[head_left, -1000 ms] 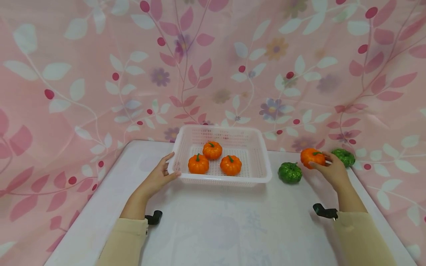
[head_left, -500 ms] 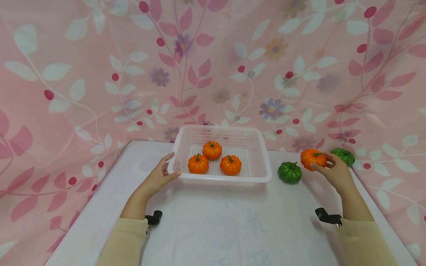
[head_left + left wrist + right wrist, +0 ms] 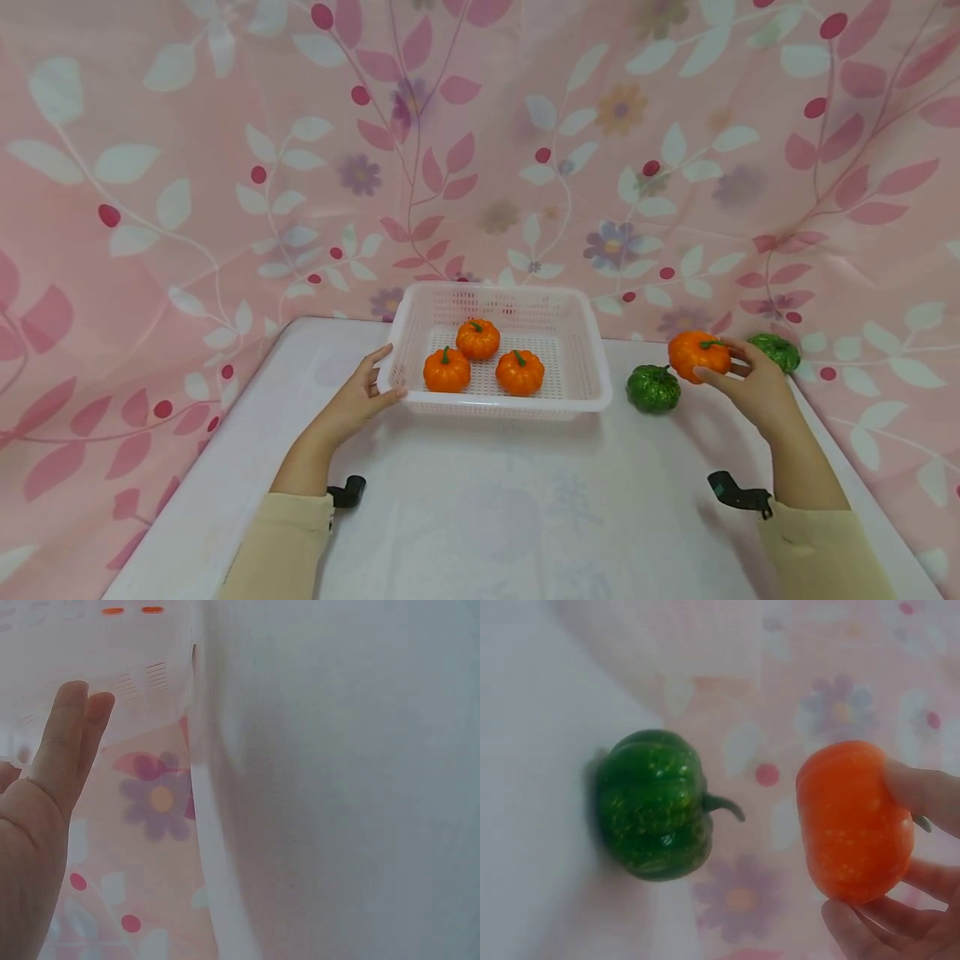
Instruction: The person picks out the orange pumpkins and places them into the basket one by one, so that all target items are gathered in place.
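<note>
My right hand pinches a small orange pumpkin with a green stem between thumb and fingers. In the right wrist view the held pumpkin appears beside a green pumpkin, which sits on the table. Another green pumpkin lies behind the right hand, partly hidden by it. At the left, my left hand touches the corner of a white plastic basket, thumb on its front rim. Straight fingers lie along the basket wall in the left wrist view. Three orange pumpkins rest inside the basket.
A white-covered table bears everything. Behind it hangs a pink floral cloth, close to the table's back edge. A green pumpkin stands between the basket and my right hand. Each wrist carries a small black camera mount.
My right hand has lifted the orange pumpkin and brought it slightly left, toward the nearer green pumpkin. The left hand and the basket have stayed in place.
</note>
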The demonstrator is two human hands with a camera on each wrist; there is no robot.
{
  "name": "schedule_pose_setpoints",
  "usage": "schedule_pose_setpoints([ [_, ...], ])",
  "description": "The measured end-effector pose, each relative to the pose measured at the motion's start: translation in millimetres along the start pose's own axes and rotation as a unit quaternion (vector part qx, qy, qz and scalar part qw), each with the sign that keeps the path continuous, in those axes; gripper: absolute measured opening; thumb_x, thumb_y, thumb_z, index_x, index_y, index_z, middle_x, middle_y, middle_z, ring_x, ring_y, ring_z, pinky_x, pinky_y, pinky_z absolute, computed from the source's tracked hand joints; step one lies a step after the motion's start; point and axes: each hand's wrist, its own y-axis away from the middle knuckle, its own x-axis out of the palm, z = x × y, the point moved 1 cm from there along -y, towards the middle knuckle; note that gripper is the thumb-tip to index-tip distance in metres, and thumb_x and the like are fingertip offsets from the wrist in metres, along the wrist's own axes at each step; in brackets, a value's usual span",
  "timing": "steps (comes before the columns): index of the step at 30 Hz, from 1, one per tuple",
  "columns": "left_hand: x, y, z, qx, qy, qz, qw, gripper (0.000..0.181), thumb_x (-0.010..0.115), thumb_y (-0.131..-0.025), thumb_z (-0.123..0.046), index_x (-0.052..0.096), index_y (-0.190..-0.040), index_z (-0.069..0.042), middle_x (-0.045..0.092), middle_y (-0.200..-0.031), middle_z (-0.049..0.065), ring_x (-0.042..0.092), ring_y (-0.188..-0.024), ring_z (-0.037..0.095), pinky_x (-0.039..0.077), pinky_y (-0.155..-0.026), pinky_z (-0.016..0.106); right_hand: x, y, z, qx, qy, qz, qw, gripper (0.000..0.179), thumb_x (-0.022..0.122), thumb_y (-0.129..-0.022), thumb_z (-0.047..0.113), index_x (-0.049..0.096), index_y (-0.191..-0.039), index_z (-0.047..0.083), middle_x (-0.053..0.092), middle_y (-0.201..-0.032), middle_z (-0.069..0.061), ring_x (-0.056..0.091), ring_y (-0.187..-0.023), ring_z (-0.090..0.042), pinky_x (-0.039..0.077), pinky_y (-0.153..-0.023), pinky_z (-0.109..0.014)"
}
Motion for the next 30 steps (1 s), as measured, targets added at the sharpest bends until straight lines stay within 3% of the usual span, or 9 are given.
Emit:
schedule_pose_setpoints([
  [7, 0.0, 0.8, -0.3, -0.003, 0.0, -0.003, 1.0, 0.092, 0.074, -0.092, -0.036, 0.014, -0.161, -0.031, 0.012, -0.161, 0.03, 0.043, -0.124, 0.036, 0.033, -0.111, 0.057, 0.7, 4.1, 17.3, -0.011, 0.003, 0.009, 0.9999, 0.087, 0.067, -0.095, 0.046, 0.026, -0.156, 0.001, 0.032, -0.151, -0.035, 0.041, -0.13, -0.056, 0.044, -0.094, -0.058],
  [15, 0.7, 0.1, -0.2, 0.001, 0.005, -0.001, 1.0, 0.092, 0.075, -0.091, -0.036, 0.014, -0.161, -0.03, 0.018, -0.159, 0.029, 0.048, -0.117, 0.032, 0.038, -0.106, 0.051, 3.8, 5.1, 36.8, -0.015, -0.008, 0.028, 0.9995, 0.09, 0.068, -0.093, 0.048, 0.025, -0.157, 0.001, 0.03, -0.153, -0.033, 0.039, -0.132, -0.055, 0.043, -0.097, -0.063],
  [23, 0.1, 0.1, -0.8, 0.015, -0.003, -0.008, 0.9999, 0.091, 0.076, -0.091, -0.034, 0.017, -0.16, -0.028, 0.027, -0.153, 0.028, 0.046, -0.091, 0.025, 0.042, -0.087, 0.038, 9.5, -1.4, 59.3, -0.043, -0.018, 0.055, 0.9974, 0.087, 0.069, -0.092, 0.049, 0.03, -0.156, 0.006, 0.034, -0.154, -0.027, 0.039, -0.134, -0.05, 0.041, -0.099, -0.067],
  [30, 0.4, 0.3, -0.3, 0.011, 0.003, -0.004, 0.9999, 0.09, 0.075, -0.091, -0.034, 0.017, -0.16, -0.029, 0.019, -0.158, 0.03, 0.047, -0.106, 0.029, 0.04, -0.096, 0.042, 20.0, -8.2, 78.2, -0.051, -0.016, 0.08, 0.9954, 0.088, 0.071, -0.091, 0.05, 0.031, -0.156, 0.007, 0.035, -0.153, -0.027, 0.039, -0.135, -0.049, 0.041, -0.101, -0.065],
])
